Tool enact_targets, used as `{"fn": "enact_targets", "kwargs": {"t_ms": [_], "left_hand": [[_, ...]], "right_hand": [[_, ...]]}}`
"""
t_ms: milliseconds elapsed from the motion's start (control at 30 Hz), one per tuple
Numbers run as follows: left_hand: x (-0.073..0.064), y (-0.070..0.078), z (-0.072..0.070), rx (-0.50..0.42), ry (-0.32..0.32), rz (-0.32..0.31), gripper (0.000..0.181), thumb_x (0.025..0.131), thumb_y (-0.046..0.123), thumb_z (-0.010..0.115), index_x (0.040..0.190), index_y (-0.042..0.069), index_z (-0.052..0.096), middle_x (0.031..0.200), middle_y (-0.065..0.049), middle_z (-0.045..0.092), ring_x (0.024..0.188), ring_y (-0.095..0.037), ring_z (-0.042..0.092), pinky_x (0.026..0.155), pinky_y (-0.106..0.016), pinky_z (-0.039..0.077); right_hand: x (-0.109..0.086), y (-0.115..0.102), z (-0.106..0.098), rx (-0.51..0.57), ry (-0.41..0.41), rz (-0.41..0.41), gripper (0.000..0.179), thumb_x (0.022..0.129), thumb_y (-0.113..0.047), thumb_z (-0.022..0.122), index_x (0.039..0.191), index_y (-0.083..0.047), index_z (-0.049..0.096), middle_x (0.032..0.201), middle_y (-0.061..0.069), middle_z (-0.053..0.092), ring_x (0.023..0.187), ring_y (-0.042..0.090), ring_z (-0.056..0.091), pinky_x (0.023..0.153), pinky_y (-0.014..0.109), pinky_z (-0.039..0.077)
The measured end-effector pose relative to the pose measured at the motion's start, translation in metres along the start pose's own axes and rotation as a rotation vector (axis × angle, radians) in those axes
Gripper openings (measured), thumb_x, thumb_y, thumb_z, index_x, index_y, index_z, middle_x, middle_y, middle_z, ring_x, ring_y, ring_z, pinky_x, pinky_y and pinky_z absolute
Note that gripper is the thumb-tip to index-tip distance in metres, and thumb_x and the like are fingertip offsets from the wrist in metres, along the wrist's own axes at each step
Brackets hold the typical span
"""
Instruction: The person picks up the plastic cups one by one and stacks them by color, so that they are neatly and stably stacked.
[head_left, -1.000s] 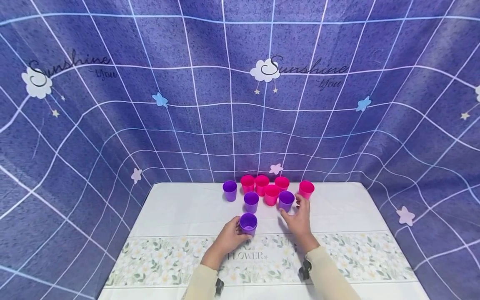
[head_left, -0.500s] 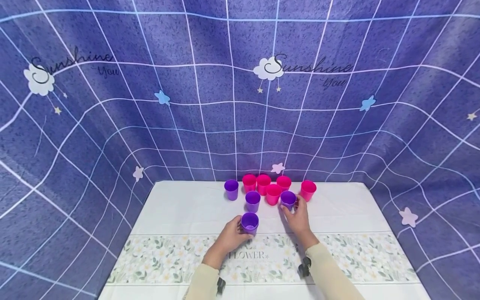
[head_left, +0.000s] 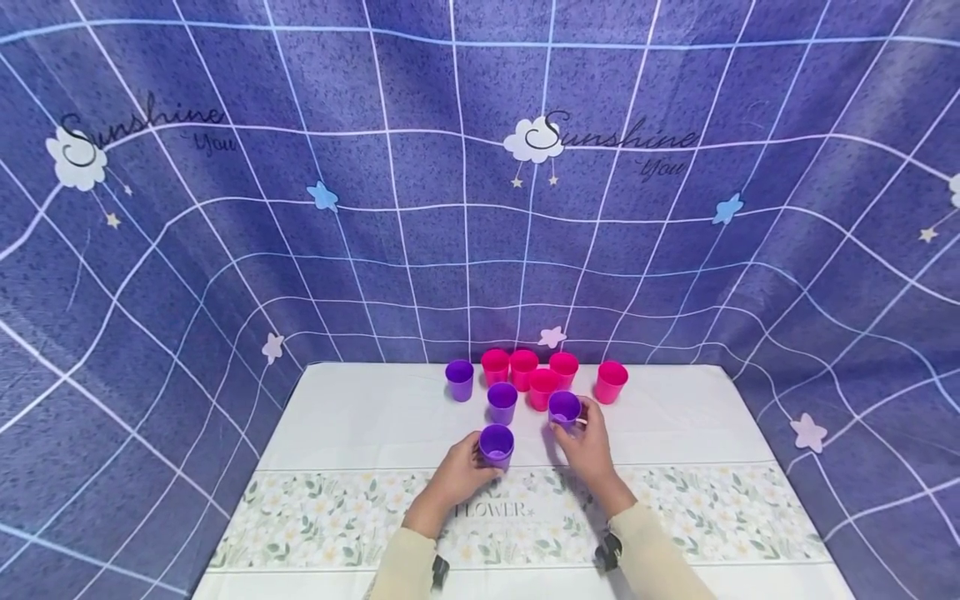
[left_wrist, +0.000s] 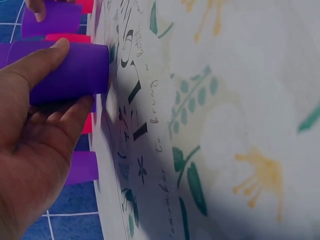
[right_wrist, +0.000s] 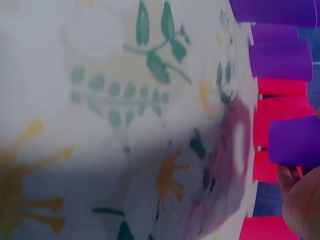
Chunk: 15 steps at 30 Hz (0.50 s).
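Purple cup (head_left: 563, 407) in right grip (head_left: 588, 448): found pinched between thumb and fingers, mouth up, slightly tilted, raised clear of the surface (head_left: 360, 425) just in front of the pink group. Second purple cup (head_left: 497, 447) in left grip (head_left: 455, 477): found clasped between thumb and curled fingers, upright, at the far edge of the floral band (head_left: 315, 521), near the printed lettering (head_left: 492, 511). Couldn't tell whether resting on the surface or slightly above it. Saw third purple cup (head_left: 502, 404) standing just behind the left-held one, between it and the back row. Saw fourth purple cup (head_left: 460, 381) standing at far left of the row. Counted five pink, all mouth up: three along the back, left (head_left: 496, 368), middle (head_left: 523, 371) and right (head_left: 565, 367); one in front of them (head_left: 542, 390); one off to the right, apart from the rest (head_left: 612, 382). Also noted cream sleeves (head_left: 660, 546), a dark wrist device (head_left: 610, 552) on each arm, and a blue-violet grid backdrop (head_left: 420, 242) behind everything, printed with clouds and stars.
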<state>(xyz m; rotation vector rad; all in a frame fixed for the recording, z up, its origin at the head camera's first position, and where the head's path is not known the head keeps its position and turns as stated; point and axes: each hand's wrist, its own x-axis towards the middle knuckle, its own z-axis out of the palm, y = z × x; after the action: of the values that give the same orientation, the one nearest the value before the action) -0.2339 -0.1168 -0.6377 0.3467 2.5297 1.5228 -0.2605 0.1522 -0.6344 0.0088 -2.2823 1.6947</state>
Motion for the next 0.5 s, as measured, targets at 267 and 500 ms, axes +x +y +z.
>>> {"fn": "enact_targets", "kwargs": {"t_ms": [267, 500], "left_hand": [[-0.001, 0.000, 0.001, 0.021, 0.007, 0.015, 0.068, 0.086, 0.020, 0.087, 0.146, 0.010, 0.056, 0.143, -0.013, 0.068, 0.135, -0.031, 0.066, 0.119, -0.049, 0.051], [-0.001, -0.001, 0.001, 0.030, 0.013, 0.036, 0.066, 0.086, 0.018, 0.087, 0.144, 0.009, 0.057, 0.140, -0.012, 0.070, 0.131, -0.030, 0.068, 0.116, -0.049, 0.054]], "right_hand": [[-0.011, -0.020, 0.009, 0.007, -0.009, -0.062, 0.068, 0.085, -0.006, 0.087, 0.142, -0.003, 0.050, 0.133, 0.016, 0.063, 0.120, 0.029, 0.064, 0.102, 0.037, 0.060], [-0.016, -0.046, 0.016, 0.101, -0.018, -0.089, 0.070, 0.081, 0.000, 0.089, 0.141, -0.004, 0.053, 0.129, 0.014, 0.066, 0.113, 0.028, 0.065, 0.100, 0.028, 0.059]]}}
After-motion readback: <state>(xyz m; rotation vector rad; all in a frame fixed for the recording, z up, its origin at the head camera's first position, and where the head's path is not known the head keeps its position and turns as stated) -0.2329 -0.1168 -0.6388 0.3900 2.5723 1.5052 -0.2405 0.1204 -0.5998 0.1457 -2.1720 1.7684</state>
